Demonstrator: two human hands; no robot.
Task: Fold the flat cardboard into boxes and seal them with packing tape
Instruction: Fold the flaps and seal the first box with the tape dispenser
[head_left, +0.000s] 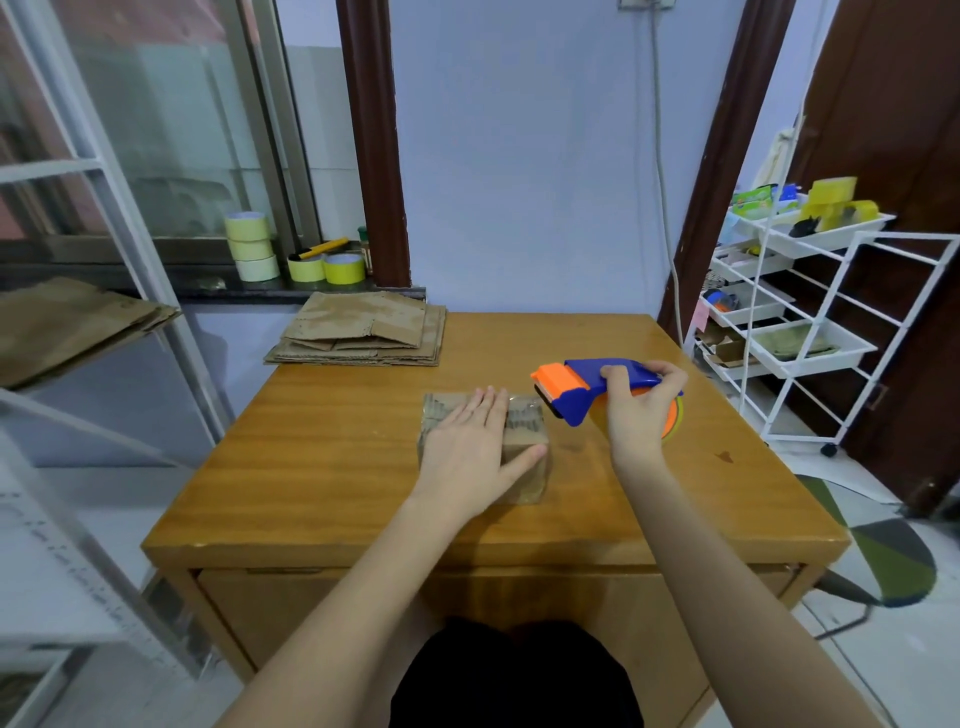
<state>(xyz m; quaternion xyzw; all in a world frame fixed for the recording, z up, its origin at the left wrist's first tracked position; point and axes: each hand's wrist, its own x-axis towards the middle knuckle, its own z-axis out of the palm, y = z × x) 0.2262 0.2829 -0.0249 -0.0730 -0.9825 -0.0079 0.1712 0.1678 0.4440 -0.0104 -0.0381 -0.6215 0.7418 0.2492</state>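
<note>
Both forearms reach in from the near edge over the wooden tabletop (322, 467). My left hand (470, 449) lies flat on top of the small cardboard box (524, 467), fingers straight and together pointing far, thumb spread out to the right along the box's top edge: grip spread, pressing, not curled round anything. Box sits about mid-tabletop, a bit right of centre; clear tape glints on its far top and near-right side. Corrugated edges show on the far side of the top, either side of my fingers.

My right hand (641, 410) is just right of the box, grip curled round the handle of the blue tape dispenser (597, 387). Dispenser is held off the tabletop, orange head pointing left, close to the box's far right corner; can't tell if it touches. Orange roll hub peeks out right of the hand.

Far left on the tabletop: stack of flat cardboard (363, 332), well apart from the box. Beyond it, on the window sill, yellow tape rolls (252, 252), three stacked, two more beside. White wire rack (810, 312) w/ trays stands right of the tabletop.
</note>
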